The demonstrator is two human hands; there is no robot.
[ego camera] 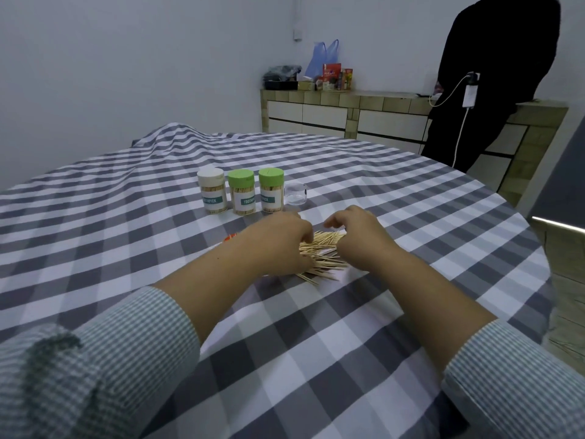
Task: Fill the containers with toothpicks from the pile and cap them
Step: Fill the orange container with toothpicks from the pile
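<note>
Table (411, 217): round-edged, covered with a grey-and-white checked cloth, rumpled at the far left.

Toothpick pile (323, 253): loose wooden toothpicks lying on the cloth between the two hands, spread fan-wise, some straying toward the near side.

White-capped container (212, 193): clear cylinder, full of toothpicks, upright, leftmost in a row beyond the pile. Green label band reads "TOOTHPICK", partly legible.

Middle green-capped container (242, 193): clear cylinder, full, upright, just beside the white-capped one. Label reads "TOOTHPICK", the last letters turned out of sight.

Right green-capped container (271, 191): clear cylinder, full, upright, just beside the middle one. Label lettering present but reversed or turned; not readable.

Empty clear container (296, 194): uncapped, upright, at the right end of the row, just beside the right green-capped container. A small dark mark on its side, too small to read.

Left hand (281, 239): rests on the left side of the pile, fingers curled down into the toothpicks; whether they actually pinch any cannot be told. Striped grey-green sleeve pushed up the forearm.

Right hand (357, 231): over the right side of the pile, fingers bent downward at the toothpicks, tips hidden; grip cannot be told. Matching sleeve.

Orange item (228, 238): small piece showing at the left hand's far edge, mostly hidden.

Background: tiled cabinet (316, 112) with a blue plastic bag (323, 57) and red packets (330, 74), print unreadable. A person in black (493, 74) stands by it, beside a white charger with its cable (468, 93).
</note>
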